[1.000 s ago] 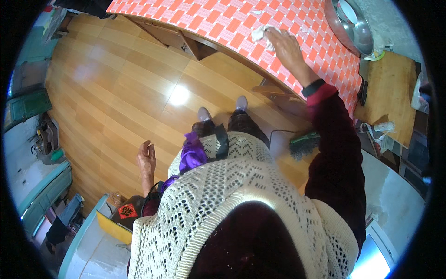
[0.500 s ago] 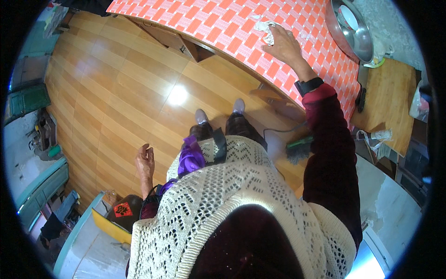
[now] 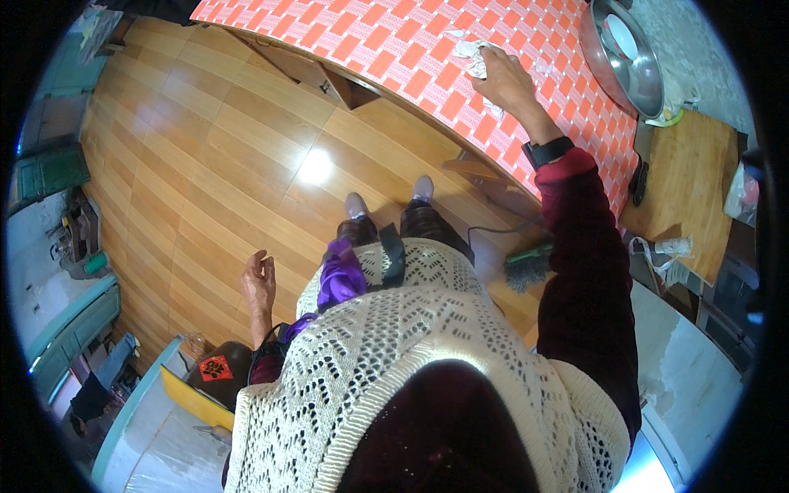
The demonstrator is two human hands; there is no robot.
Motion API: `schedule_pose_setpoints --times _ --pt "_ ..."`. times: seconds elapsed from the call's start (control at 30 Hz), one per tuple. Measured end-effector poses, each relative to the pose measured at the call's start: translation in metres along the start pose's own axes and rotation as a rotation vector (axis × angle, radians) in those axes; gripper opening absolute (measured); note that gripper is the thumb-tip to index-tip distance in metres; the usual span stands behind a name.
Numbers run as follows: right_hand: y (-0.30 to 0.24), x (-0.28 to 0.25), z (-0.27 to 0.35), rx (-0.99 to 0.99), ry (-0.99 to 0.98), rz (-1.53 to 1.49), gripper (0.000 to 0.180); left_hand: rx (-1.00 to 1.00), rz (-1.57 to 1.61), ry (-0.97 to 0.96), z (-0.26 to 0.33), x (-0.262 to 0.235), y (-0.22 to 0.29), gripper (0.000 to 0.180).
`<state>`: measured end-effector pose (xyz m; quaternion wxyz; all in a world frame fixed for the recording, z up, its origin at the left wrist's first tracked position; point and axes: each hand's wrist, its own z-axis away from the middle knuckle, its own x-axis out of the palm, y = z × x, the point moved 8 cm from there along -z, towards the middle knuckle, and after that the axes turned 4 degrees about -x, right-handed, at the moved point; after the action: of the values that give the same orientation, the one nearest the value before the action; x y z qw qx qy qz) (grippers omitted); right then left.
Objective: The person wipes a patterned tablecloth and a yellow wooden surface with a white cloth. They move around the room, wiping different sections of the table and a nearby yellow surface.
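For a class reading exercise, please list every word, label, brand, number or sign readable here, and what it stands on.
Red square label on the dark container: a black character-like mark, not transcribed here.
Patterned tablecloth: fine marks in its pale blocks, too small to read.

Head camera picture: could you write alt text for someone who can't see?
A person's right hand holds a crumpled whitish cloth on a red-and-white patterned tablecloth, left of a metal basin containing a bowl. The left hand, apparently empty, hangs loosely curled above a plank floor.
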<state>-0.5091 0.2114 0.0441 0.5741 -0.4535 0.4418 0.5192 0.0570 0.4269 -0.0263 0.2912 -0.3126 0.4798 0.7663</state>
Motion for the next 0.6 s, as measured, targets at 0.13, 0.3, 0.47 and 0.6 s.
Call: schedule_pose_setpoints --times 0.13,0.3,0.47,0.6 --pt "-0.0002 0.0015 -0.0005 0.026 -0.004 0.002 0.072 -0.001 0.0 0.001 -0.0013 0.0029 -0.0049 0.024" --pt "-0.0015 0.0024 -0.0022 0.029 -0.008 0.016 0.072 0.006 -0.017 -0.001 -0.0042 0.0019 -0.0064 0.023" --pt "-0.0004 0.0033 -0.0017 0.006 0.0 0.014 0.071 -0.02 -0.018 -0.01 -0.0067 0.0007 -0.0056 0.024" --pt "0.0007 0.0047 0.0 0.018 -0.01 -0.002 0.071 0.003 -0.029 0.012 -0.0066 -0.0022 0.0017 0.024"
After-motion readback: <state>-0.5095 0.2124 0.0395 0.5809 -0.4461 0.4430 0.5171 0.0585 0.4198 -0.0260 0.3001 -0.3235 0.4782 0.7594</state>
